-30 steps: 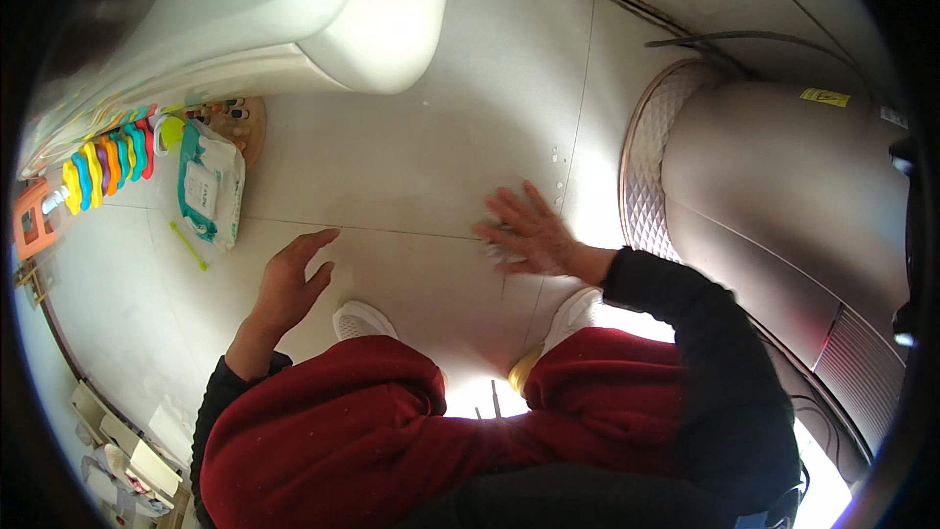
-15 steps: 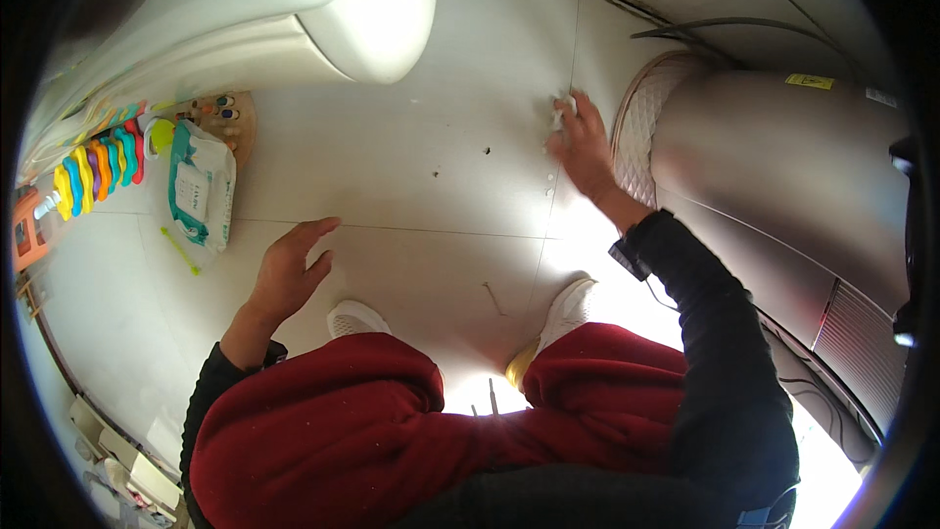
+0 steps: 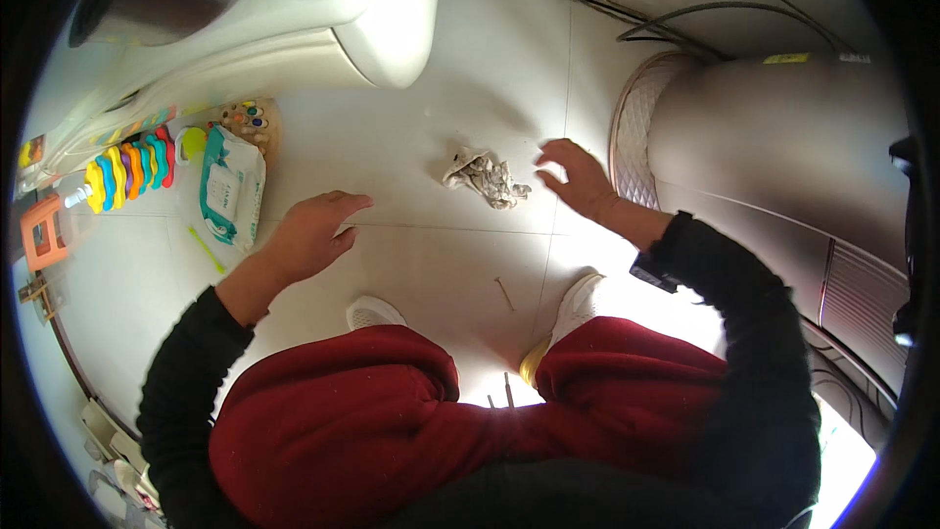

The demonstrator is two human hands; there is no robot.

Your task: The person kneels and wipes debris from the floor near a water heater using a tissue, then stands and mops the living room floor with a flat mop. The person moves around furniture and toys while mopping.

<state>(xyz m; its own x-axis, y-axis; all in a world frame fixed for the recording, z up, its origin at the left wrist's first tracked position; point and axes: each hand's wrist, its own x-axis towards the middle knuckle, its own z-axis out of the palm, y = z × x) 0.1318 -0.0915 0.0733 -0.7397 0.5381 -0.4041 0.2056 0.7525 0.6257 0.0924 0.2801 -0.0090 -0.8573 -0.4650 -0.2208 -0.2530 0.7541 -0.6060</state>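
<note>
A crumpled, grey-stained wet wipe (image 3: 487, 179) lies on the pale tiled floor (image 3: 431, 269) between my hands. Just right of it my right hand (image 3: 578, 181) hovers with bent fingers apart, holding nothing and not touching the wipe. My left hand (image 3: 315, 233) is held over the floor on the other side, fingers stretched and thumb apart, also with nothing in it. Nearest to my left hand is a white and teal pack of wet wipes (image 3: 233, 191), lying on the floor at the left.
Beside the pack stand a colourful wavy-ringed stacking toy (image 3: 132, 171), a wooden board with pegs (image 3: 253, 122) and a green stick (image 3: 206, 250). A white rounded appliance (image 3: 392, 29) overhangs at the upper left. A large brownish cylinder-like body (image 3: 774, 147) with a quilted pad blocks the right.
My right hand has let go of the white wad it held by the right side and drawn back toward me. The dirty wipe now lies mid-floor. My left hand has shifted slightly right and away from me.
</note>
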